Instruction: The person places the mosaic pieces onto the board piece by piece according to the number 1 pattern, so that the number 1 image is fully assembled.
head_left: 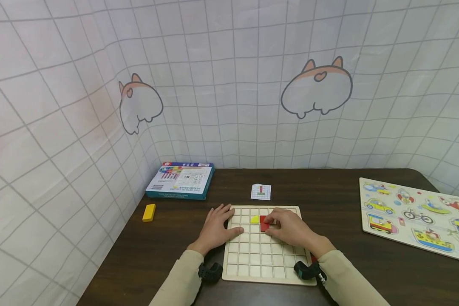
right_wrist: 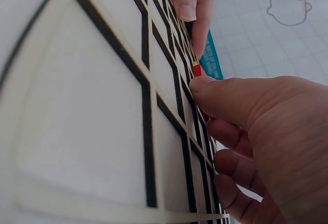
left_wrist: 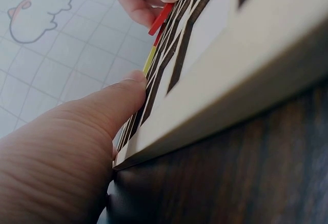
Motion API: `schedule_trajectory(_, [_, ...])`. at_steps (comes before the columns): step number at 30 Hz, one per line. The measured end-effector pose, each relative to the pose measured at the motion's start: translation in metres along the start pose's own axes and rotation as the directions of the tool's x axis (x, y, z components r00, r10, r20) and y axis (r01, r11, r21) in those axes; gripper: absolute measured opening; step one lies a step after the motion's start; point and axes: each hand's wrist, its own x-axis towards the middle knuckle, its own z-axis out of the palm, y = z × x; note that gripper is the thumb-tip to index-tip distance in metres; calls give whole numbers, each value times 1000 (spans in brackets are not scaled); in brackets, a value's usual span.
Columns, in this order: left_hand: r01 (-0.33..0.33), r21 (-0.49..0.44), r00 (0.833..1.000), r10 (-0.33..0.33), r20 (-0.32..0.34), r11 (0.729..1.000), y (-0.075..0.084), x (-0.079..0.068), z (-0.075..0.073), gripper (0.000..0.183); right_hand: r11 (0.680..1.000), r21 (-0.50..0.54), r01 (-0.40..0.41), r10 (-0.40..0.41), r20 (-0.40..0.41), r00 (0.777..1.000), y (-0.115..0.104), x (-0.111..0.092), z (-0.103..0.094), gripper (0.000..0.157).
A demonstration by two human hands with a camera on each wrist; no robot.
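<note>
A pale wooden grid board (head_left: pixel 265 280) lies on the dark table. My right hand (head_left: pixel 290 227) pinches a flat red tile (left_wrist: pixel 162 19) between thumb and fingers over the board's upper middle. In the left wrist view that tile tilts above the grid, with more red below it. Just left of the red, a yellow piece (head_left: pixel 254 219) sits in the grid. My left hand (head_left: pixel 216 229) lies with spread fingers along the board's left edge, its thumb over the grid. The right wrist view shows the right thumb (right_wrist: pixel 225 98) against the red.
Behind the board lies a small gridded card (head_left: pixel 261 192) with a drawn red-and-green shape. A boxed set (head_left: pixel 179 180) and a yellow block (head_left: pixel 149 212) are at left. At right is a picture puzzle board (head_left: pixel 417 216). Something red (head_left: pixel 313 258) shows near the right wrist.
</note>
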Motion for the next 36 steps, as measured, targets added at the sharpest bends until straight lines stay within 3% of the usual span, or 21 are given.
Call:
schedule_trajectory(7, [-3,-2,1000,3,2,1000,0,0,-1,79,998,45,-42,42,14,999,-1,-1,1,16])
schedule_trajectory(14, [-1,-6,1000,1,-1,1000,-1,-1,0,79,998,55,-17,15,31,999,1,-1,-2,16])
schedule_trajectory(21, [-15,-10,1000,15,-8,1000,-2,0,1,79,991,128,-37,30,60,998,13,-7,-25,17])
schedule_trajectory(29, [-23,-13,1000,23,-1,1000,-2,1,1,78,994,109,-32,29,28,999,27,-13,-49,18])
schedule_trajectory(36, [-17,-19,1000,17,2,1000,-3,0,1,79,993,92,-77,74,31,997,34,-17,-62,24])
